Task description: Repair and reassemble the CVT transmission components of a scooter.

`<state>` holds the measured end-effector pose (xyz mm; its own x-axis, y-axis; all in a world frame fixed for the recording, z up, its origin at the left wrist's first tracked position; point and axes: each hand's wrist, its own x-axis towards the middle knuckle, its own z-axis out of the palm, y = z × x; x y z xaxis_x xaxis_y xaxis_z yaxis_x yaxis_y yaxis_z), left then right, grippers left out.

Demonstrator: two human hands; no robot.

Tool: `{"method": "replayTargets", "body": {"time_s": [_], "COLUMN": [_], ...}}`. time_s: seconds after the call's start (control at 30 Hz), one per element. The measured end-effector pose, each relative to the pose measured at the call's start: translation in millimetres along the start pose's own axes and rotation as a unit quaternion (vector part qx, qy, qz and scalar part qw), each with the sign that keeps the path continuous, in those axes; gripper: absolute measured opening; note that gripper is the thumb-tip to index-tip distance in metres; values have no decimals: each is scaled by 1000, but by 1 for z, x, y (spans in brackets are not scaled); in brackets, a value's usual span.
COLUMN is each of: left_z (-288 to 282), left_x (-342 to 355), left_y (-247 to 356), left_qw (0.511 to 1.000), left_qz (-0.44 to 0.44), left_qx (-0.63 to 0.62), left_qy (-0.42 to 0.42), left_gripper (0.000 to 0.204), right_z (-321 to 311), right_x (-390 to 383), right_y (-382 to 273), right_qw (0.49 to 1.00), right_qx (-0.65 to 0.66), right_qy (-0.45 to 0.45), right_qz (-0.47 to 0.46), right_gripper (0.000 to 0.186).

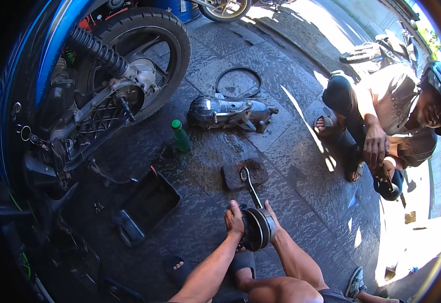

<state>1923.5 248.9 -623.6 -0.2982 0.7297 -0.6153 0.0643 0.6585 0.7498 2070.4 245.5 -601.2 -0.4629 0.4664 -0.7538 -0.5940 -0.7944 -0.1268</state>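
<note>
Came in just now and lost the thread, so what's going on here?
A person holds a round, dark part between left hand and right hand. Just beyond it, a wrench reaches over a dark block; whether the wrench is attached to the part is unclear. On the floor farther out are a green bottle, a long metal casing and a black belt. A motorbike's wheel stands at left; another person crouches at right.

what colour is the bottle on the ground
The bottle is green, its cap a brighter green; it shows best in the head view.
</note>
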Motion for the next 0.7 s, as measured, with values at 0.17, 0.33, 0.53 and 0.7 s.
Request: {"method": "replayTargets", "body": {"time_s": [0.17, 0.33, 0.53, 0.7], "left_z": [-3, -4, -6, -9], "left_x": [-34, -31, 14, 6], "left_y": [-3, -29, -35, -11], "left_qw": [912, 819, 992, 985], "left_qz": [-235, -284, 76, 156], "left_qx": [-326, -468, -98, -78], "left_qy": [-88, -174, 19, 13], "left_gripper": [82, 84, 78, 80], "right_z": [6, -5, -4, -3], "right_x": [4, 15, 15, 18], "right_y": [7, 12, 7, 9], "right_qw": [994, 994, 1000, 999], "right_qx": [-107, -94, 6, -18], "right_qy": [-10, 49, -15, -20], "right_qz": [-22, -19, -2, -29], "right_gripper": [94, 85, 78, 83]}}
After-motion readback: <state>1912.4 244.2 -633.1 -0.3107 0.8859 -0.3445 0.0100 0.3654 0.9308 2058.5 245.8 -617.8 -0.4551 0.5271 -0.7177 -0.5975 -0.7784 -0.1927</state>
